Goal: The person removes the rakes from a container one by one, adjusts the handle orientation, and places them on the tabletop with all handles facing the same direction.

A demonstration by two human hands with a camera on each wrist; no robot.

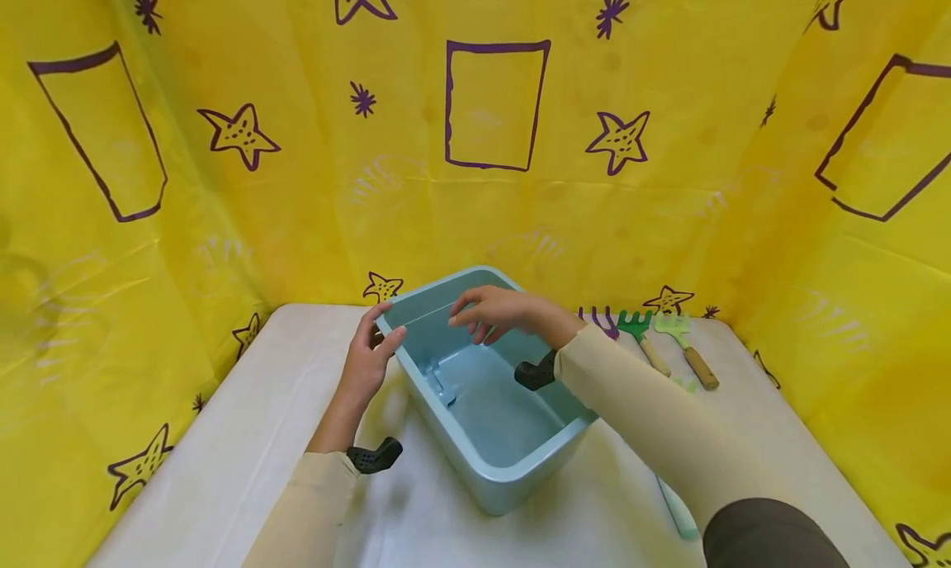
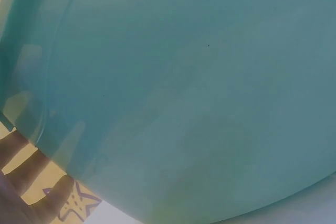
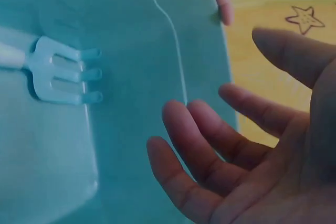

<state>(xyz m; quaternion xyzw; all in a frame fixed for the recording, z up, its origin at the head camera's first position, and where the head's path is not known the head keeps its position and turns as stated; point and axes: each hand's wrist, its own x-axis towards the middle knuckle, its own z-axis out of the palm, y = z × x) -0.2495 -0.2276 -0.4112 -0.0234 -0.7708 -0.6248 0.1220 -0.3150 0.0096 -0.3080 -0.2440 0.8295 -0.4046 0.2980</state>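
A light blue plastic bin (image 1: pixel 475 469) stands at an angle on the white table. My left hand (image 1: pixel 371 353) grips its far left rim, thumb over the edge and fingers along the outside. Those fingers (image 2: pixel 55 198) show beside the bin wall (image 2: pixel 184 87) in the left wrist view. Over the bin's opening hovers my right hand (image 1: pixel 494 310), fingers loosely bent and holding nothing; its palm and spread fingers (image 3: pixel 191 156) show in the right wrist view. Inside the bin lies a light blue hand fork (image 3: pixel 52 74) with short tines, its handle end cut off in that view.
Right of the bin lie a purple fork (image 1: pixel 611 324), a green rake (image 1: pixel 636 328) and a pale green fork (image 1: pixel 697 366) with a wooden handle. A pale blue-green handle (image 1: pixel 678 510) shows partly under my right sleeve. Yellow sheeting (image 1: pixel 312 221) with purple drawings encloses the table (image 1: pixel 245 403).
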